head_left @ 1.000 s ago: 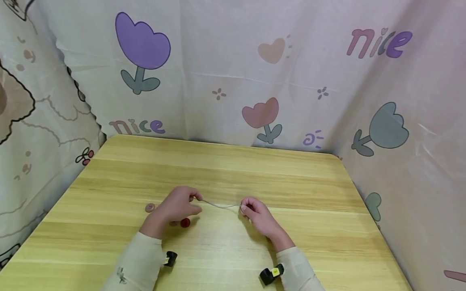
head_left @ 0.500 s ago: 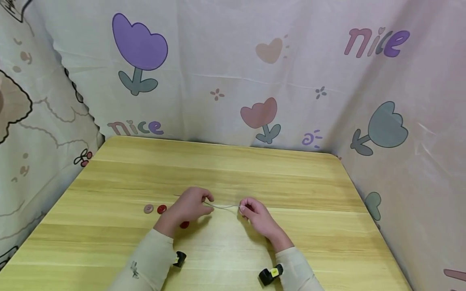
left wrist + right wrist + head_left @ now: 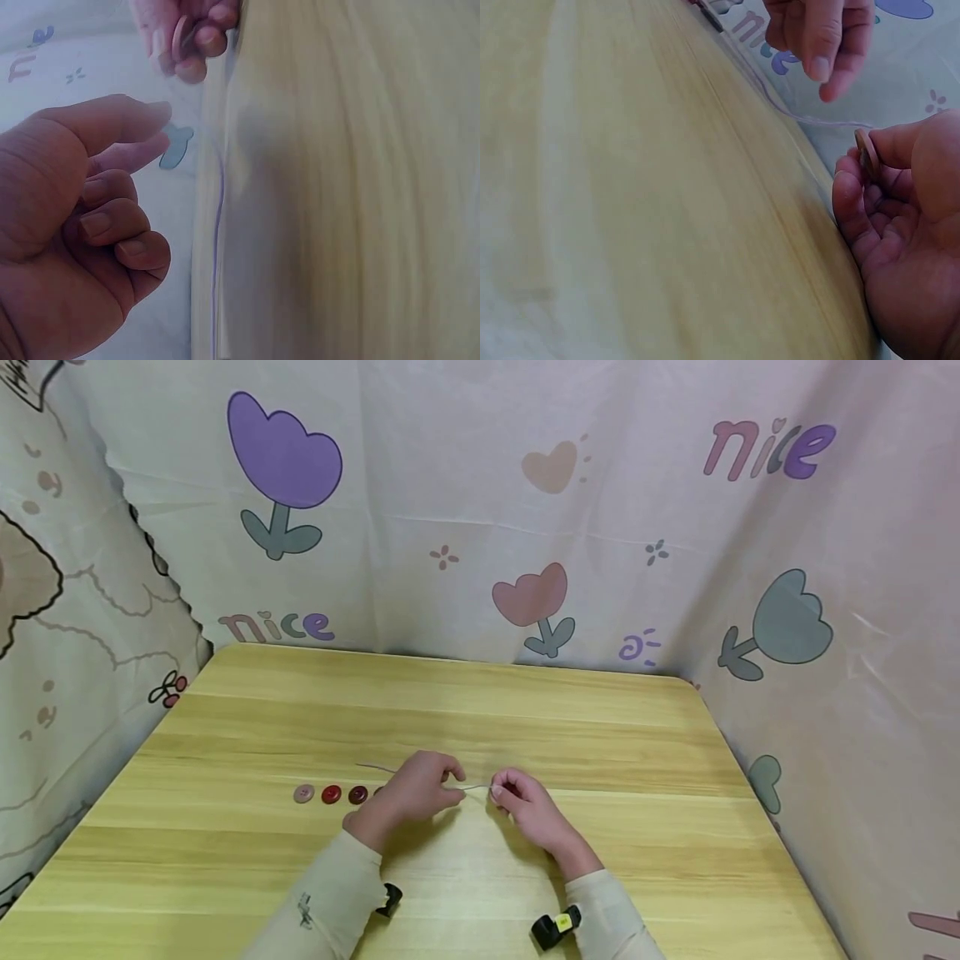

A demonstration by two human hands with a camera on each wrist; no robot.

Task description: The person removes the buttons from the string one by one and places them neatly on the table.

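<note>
My right hand (image 3: 528, 802) pinches a brownish-pink button (image 3: 866, 154) between thumb and fingers above the table. From that button a thin pale string (image 3: 810, 120) runs leftward past my left hand, its tail lying on the table beyond. Just left of the button, my left hand (image 3: 425, 785) hovers with thumb and forefinger apart and nothing gripped; its other fingers curl loosely in the left wrist view. Behind the left wrist lie a pink button (image 3: 303, 793), a red button (image 3: 331, 794) and a dark red button (image 3: 357, 794) in a row, with another partly hidden by the hand.
The wooden tabletop (image 3: 600, 718) spreads under both hands. Patterned cloth (image 3: 420, 460) hangs behind it and along both sides. A black wrist camera (image 3: 555, 928) sits at the right cuff, another (image 3: 390, 900) at the left.
My left hand has slid rightward along the string toward my right hand, uncovering the string's tail and the buttons at left. My right hand has stayed almost still.
</note>
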